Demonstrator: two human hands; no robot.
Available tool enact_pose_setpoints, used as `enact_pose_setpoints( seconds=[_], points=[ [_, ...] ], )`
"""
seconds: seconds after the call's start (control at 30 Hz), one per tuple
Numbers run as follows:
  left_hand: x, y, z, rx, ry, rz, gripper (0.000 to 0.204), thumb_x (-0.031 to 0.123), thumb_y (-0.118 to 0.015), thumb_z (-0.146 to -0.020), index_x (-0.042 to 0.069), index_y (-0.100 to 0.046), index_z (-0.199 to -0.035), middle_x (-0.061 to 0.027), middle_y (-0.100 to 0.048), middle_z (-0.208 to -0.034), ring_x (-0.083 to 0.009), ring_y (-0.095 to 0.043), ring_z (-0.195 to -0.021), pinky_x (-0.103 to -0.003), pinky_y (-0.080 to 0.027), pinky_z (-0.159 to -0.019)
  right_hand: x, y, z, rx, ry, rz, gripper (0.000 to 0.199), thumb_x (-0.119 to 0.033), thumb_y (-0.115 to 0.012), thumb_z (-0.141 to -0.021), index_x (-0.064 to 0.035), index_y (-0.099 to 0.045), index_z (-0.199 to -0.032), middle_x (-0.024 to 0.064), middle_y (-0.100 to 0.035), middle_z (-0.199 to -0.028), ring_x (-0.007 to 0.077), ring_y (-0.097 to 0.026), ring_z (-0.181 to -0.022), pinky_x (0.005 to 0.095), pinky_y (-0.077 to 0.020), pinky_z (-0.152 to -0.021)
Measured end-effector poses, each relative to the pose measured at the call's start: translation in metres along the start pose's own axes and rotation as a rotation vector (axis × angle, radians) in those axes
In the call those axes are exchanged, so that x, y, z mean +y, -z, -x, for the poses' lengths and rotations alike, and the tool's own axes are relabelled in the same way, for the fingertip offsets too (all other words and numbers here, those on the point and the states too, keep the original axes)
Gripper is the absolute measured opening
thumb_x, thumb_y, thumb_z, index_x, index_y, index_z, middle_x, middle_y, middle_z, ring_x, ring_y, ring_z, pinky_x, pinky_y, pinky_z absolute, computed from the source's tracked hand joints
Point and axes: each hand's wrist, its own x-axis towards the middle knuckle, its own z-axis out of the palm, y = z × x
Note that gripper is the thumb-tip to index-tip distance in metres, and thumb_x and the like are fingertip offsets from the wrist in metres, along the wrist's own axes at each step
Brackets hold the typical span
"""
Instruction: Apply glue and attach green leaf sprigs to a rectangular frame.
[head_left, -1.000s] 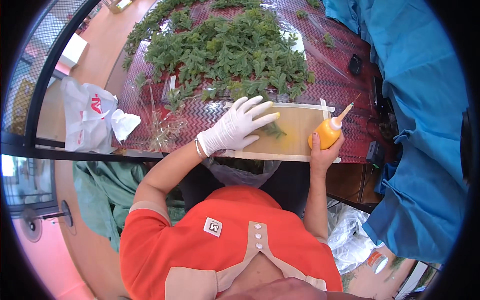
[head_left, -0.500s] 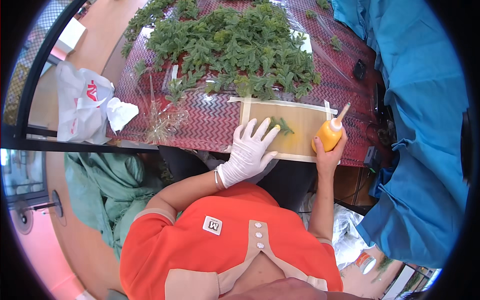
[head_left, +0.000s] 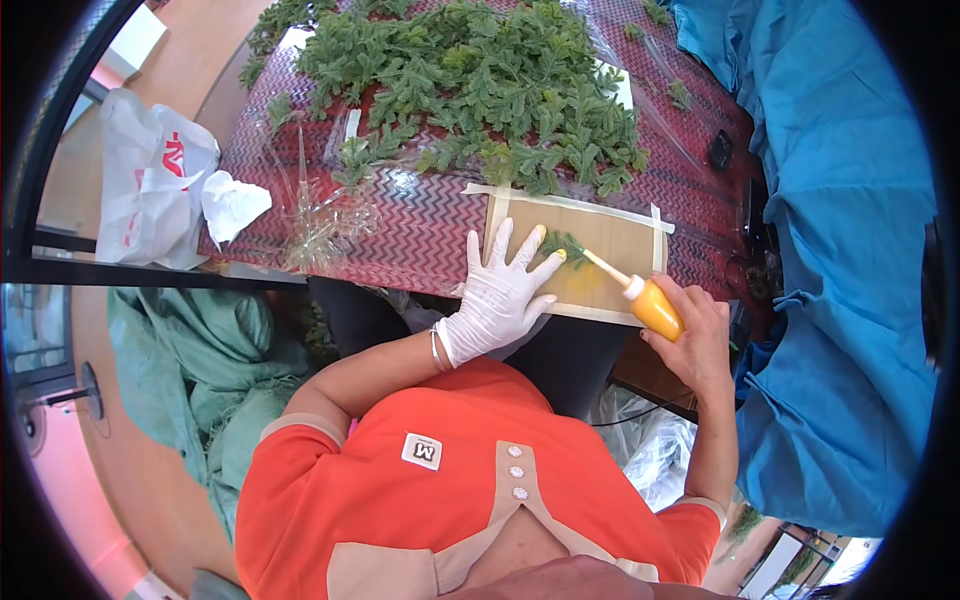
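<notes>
My left hand (head_left: 496,300), in a white glove with yellow-stained fingertips, lies with spread fingers over the left part of a tan board (head_left: 612,232) edged with pale tape. Its index and middle fingertips rest at the left side of a small green artificial sprig (head_left: 563,243). Bare, my right hand (head_left: 702,342) is wrapped round a yellow squeeze bottle (head_left: 656,308) with a long thin nozzle. The bottle is tilted, and its nozzle tip is at the right side of the sprig. A yellow smear marks the board just below.
A large heap of green sprigs (head_left: 480,80) covers the table's far side on a red zigzag-patterned cloth (head_left: 425,225). At left are a white plastic bag (head_left: 150,190), crumpled white paper (head_left: 235,205) and a tangle of clear strands (head_left: 330,225). Blue fabric (head_left: 840,200) hangs along the right.
My right hand has turned the squeeze bottle from nozzle-up to tilted leftward, bringing its tip down to the sprig. The left hand stays at the sprig; the whole view has shifted slightly.
</notes>
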Motion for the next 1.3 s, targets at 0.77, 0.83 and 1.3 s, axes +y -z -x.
enact_pose_setpoints(
  seconds=[0.77,0.83,1.3],
  points=[
    [-0.002,-0.001,0.000,0.012,-0.013,0.027,0.061,0.041,-0.063,-0.090,0.024,-0.051,-0.147,-0.0140,-0.033,-0.163,-0.0523,-0.024,-0.146,-0.075,-0.012,-0.108,-0.023,0.022,-0.031,-0.070,0.085,0.321,0.063,-0.017,-0.082,-0.074,-0.0270,-0.064,-0.134,0.0080,-0.055,-0.096,0.0239,-0.051,-0.084,0.0386,-0.0342,-0.079],
    [-0.002,-0.001,0.000,0.018,-0.012,0.022,0.061,0.041,-0.063,-0.089,0.024,-0.051,-0.147,-0.0142,-0.033,-0.163,-0.0522,-0.025,-0.146,-0.076,-0.013,-0.108,-0.024,0.024,-0.031,-0.073,0.090,0.327,0.062,-0.016,-0.082,-0.075,-0.0269,-0.065,-0.133,0.0079,-0.055,-0.096,0.0237,-0.051,-0.084,0.0387,-0.0341,-0.079],
    [-0.001,0.001,-0.001,0.039,-0.026,0.006,0.059,0.041,-0.063,-0.090,0.024,-0.053,-0.146,-0.0152,-0.035,-0.161,-0.0534,-0.026,-0.145,-0.076,-0.016,-0.107,-0.017,0.027,-0.021,-0.031,0.079,0.344,0.061,-0.015,-0.082,-0.075,-0.0265,-0.065,-0.132,0.0073,-0.055,-0.095,0.0231,-0.051,-0.083,0.0390,-0.0332,-0.078]
  ],
)
